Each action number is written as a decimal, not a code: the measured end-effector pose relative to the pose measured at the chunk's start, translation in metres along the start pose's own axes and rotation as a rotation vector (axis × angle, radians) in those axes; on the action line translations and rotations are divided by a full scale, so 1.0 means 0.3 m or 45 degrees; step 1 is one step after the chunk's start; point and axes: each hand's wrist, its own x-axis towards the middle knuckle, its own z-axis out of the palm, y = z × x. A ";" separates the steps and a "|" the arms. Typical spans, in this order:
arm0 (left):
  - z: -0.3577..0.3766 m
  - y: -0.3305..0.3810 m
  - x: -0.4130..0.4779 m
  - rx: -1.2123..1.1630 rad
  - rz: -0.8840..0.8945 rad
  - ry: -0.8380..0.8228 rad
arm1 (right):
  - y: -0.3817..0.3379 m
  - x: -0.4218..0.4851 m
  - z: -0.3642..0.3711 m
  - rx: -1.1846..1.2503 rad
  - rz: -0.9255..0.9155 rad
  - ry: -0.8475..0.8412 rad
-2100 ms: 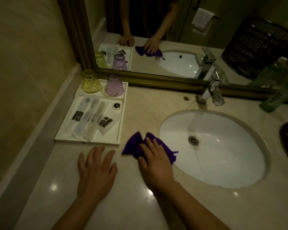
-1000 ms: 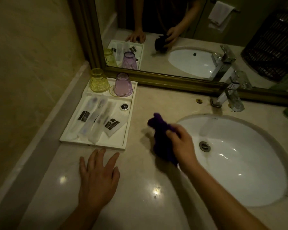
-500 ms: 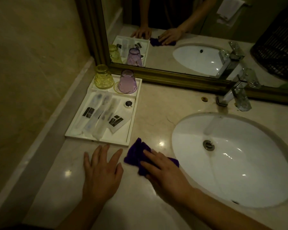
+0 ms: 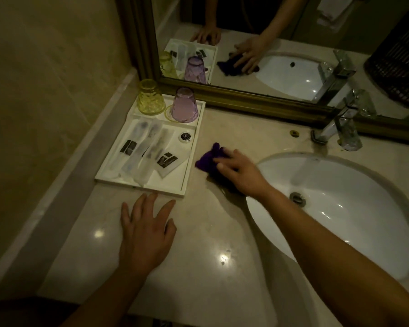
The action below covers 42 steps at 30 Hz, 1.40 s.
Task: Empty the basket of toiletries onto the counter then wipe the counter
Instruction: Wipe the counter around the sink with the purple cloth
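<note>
Covering purple cloth (image 4: 205, 160) partly: right hand (image 4: 242, 177)

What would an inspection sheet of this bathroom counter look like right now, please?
Surface: beige counter, glossy, with light glare.
Job's things: purple cloth bunched on the counter between white tray and sink; dark basket seen only in the mirror.
Clutter: the tray holds wrapped sachets, upturned yellow cup and purple cup.
Hands: right hand presses the cloth, fingers straight; left hand flat on counter.
Cables: nothing seen.
Surroundings: faucet, framed mirror, wall.
</note>
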 end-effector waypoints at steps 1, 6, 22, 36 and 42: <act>-0.004 0.001 0.000 -0.001 -0.006 -0.006 | 0.001 -0.015 0.045 -0.160 -0.009 -0.070; -0.015 0.003 -0.002 -0.008 -0.008 -0.028 | -0.048 -0.310 0.203 -0.354 -0.318 -0.106; 0.002 -0.003 -0.003 0.033 0.009 0.001 | -0.047 -0.544 0.260 -0.320 -0.564 -0.174; 0.008 -0.001 -0.005 -0.010 0.005 0.062 | -0.152 -0.288 -0.068 1.095 0.697 0.078; 0.014 -0.006 -0.003 -0.008 0.005 0.072 | -0.156 -0.499 -0.044 0.891 0.725 -0.077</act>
